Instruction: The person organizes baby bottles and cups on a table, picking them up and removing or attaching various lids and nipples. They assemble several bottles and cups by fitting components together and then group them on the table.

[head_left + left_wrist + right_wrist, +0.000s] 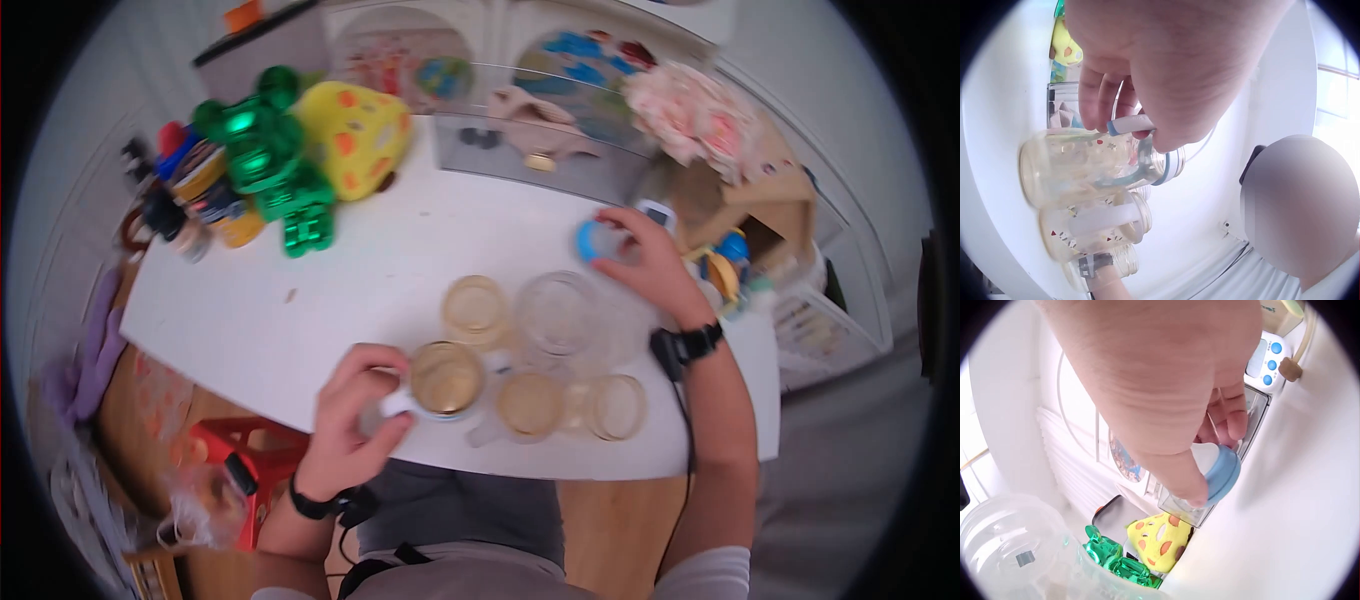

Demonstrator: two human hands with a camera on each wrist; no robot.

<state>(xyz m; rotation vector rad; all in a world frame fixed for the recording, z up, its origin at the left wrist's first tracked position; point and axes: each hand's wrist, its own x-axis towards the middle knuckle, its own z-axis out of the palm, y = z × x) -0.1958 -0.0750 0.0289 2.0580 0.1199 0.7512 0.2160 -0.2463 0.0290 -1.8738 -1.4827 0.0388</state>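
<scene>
In the head view, my left hand (350, 415) grips a clear amber-tinted bottle (447, 378) by its white handle (397, 403), fingers and thumb curled at its side. The left wrist view shows the handle's blue end between thumb and fingers, and a blue-and-white ring (1165, 169) at the bottle's neck. At the right, my right hand (650, 258) holds a bottle cap (1224, 475), blue-rimmed with a whitish upper part, low over the white table (370, 270). Its thumb and fingers pinch the sides. The palm side is partly hidden behind the wrist.
More amber-tinted bottles (528, 405) and a large clear container (560, 315) stand between the hands. A green shiny bear figure (265, 155) and a yellow plush (355, 140) sit at the back left. A clear box (545, 165) and pink flowers (695, 120) stand behind.
</scene>
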